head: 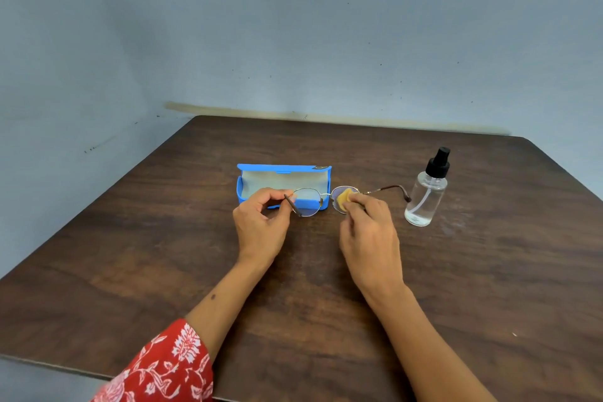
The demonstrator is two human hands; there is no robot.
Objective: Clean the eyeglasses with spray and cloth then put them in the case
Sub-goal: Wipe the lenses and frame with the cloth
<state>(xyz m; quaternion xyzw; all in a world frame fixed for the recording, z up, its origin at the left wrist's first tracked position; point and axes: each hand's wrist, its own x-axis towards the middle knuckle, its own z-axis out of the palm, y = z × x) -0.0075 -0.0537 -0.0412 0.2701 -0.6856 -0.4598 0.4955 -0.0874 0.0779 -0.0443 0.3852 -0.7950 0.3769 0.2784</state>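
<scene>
Wiping the eyeglasses (321, 201), held just above the counter (456, 287) in front of the open blue case (284, 173). Pinching the frame's left end near the hinge with the left hand (261, 222), fingertips curled on the folded-in temple. Pressing a small yellow cloth (345, 197) against one lens with the right hand (368, 235), thumb and fingers closing on cloth and lens together. Leaving the other temple stretched out toward the spray bottle (427, 192), standing upright nearby at the right.

Judging the thin wire frame as very light, springy and easily bent; lenses probably slick where still wet and prone to smudging. Gripping best at the rim edge or hinge, never on the glass bare-fingered. Rubbing gently, supporting the lens from behind, avoiding twisting across the bridge. Folding both temples before laying into the lined case.
</scene>
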